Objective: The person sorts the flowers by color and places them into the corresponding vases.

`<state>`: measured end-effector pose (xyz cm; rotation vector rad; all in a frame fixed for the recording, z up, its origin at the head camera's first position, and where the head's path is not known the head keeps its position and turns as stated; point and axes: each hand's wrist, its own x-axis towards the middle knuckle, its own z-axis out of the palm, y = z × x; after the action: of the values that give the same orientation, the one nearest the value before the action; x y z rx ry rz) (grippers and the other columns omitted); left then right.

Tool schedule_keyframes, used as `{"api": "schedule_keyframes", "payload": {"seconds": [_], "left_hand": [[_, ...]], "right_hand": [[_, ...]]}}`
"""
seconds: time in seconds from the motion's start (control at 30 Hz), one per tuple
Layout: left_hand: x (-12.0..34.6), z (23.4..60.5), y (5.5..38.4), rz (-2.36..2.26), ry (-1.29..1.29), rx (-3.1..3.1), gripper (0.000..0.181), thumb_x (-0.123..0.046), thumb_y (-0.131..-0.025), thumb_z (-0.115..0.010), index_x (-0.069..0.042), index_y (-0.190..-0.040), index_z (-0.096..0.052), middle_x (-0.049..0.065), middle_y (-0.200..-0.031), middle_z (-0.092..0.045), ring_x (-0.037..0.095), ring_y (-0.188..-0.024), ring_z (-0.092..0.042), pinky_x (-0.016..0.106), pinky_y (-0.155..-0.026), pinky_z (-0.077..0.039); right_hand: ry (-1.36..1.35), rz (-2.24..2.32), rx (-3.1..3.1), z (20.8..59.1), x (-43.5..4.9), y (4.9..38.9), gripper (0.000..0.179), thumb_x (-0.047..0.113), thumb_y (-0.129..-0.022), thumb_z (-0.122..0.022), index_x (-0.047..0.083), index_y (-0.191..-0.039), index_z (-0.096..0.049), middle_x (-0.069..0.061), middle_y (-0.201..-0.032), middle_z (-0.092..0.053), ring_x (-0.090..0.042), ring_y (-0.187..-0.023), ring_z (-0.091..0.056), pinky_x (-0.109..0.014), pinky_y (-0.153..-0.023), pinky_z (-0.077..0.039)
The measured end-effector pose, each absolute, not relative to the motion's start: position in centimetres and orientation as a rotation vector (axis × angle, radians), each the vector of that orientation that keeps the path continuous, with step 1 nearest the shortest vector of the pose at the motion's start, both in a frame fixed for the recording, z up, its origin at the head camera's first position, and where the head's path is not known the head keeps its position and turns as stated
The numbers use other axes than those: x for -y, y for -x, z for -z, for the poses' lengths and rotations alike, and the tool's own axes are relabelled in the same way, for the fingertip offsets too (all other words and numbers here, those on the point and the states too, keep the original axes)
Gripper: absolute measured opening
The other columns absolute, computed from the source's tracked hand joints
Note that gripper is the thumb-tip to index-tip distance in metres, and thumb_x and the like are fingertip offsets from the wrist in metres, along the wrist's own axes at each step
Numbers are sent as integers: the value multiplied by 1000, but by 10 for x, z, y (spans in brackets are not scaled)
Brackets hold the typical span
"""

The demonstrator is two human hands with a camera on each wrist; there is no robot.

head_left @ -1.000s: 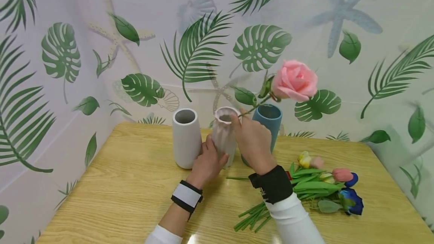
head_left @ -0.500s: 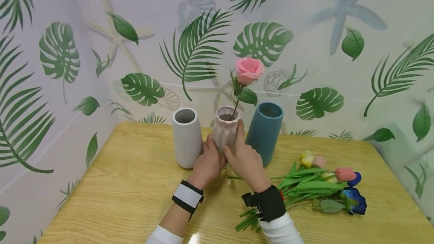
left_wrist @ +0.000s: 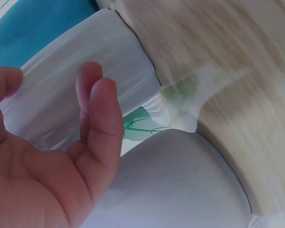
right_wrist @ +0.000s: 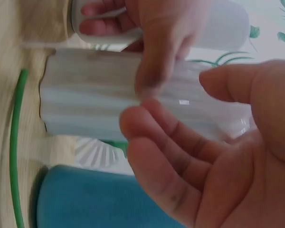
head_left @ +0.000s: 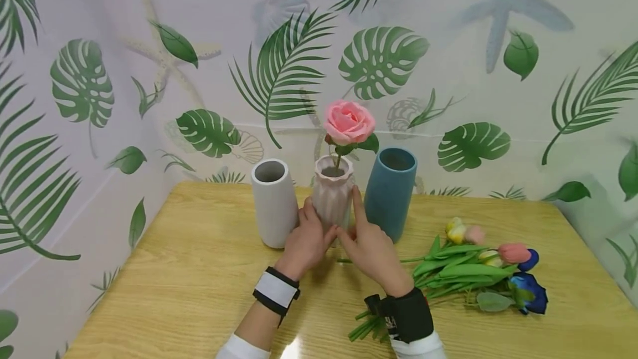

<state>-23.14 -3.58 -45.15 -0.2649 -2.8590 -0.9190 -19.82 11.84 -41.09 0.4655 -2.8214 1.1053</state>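
in the head view, the pink vase [head_left: 333, 198] stands upright on the desk [head_left: 164, 270], between the white vase [head_left: 274, 209] and the blue vase [head_left: 391, 193]. the rose [head_left: 349, 122] is in it, its bloom above the rim and off to the right. the left hand [head_left: 304, 242] is curled round the vase's near left side, thumb on the front; the right hand [head_left: 374, 251] lies along the other side, fingers loose and apart. the bloom looks top-heavy, so a sideways push could well tip vase and rose together. the right wrist passes over the flowers [head_left: 463, 270], and a low sweep might drag them.

in the left wrist view, fingers rise between the pink vase and the white vase; withdrawing carelessly could knock the latter.

in the right wrist view, a stem [right_wrist: 14, 142] lies near the pink vase's base; sliding the vase onto it might make it rock. how firmly these fingers press cannot be told.
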Motion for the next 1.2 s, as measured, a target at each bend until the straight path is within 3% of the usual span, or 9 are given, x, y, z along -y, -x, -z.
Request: {"api": "schedule_keyframes", "payload": {"seconds": [0.3, 0.6, 0.83, 1.0, 1.2], "left_hand": [[39, 450, 232, 931, 245, 2846, 79, -36, -99, -60, 8, -148, -17, 31, -127, -44, 44, -84, -68, 49, -68, -57], [37, 448, 229, 892, 259, 2853, 78, -37, -98, -61, 9, -147, -20, 31, -124, -47, 42, -81, -69, 46, -65, -57], [36, 449, 229, 872, 269, 2849, 79, -37, -97, -62, 10, -146, -21, 31, -124, -47, 41, -80, -69, 45, -64, -57], [36, 450, 229, 861, 272, 2836, 79, -36, -97, -63, 10, -145, -21, 31, -123, -47, 40, -76, -68, 44, -62, -57], [36, 449, 230, 833, 286, 2820, 79, -37, -97, -63, 10, -145, -21, 31, -122, -47, 39, -72, -68, 44, -59, -57]], "right_hand": [[-566, -1162, 2915, 411, -127, 195, 84, 23, -103, -55, 18, -160, 6, 2, -67, -55, -12, -45, -46, -27, -48, -35], [-584, -1154, 2932, 416, -129, 190, 81, 21, -102, -57, 13, -161, -2, 6, -68, -57, -11, -44, -46, -26, -47, -36], [-658, -1147, 2964, 417, -137, 188, 65, 20, -102, -56, 2, -156, -25, -1, -75, -64, -9, -51, -51, -27, -51, -41], [-648, -1151, 3058, 415, -142, 189, 52, 23, -103, -55, 1, -148, -40, -2, -80, -65, -10, -56, -55, -30, -54, -43], [-608, -1137, 3087, 414, -147, 188, 38, 20, -102, -56, 0, -134, -55, -2, -70, -60, -13, -52, -50, -29, -51, -38]]}}
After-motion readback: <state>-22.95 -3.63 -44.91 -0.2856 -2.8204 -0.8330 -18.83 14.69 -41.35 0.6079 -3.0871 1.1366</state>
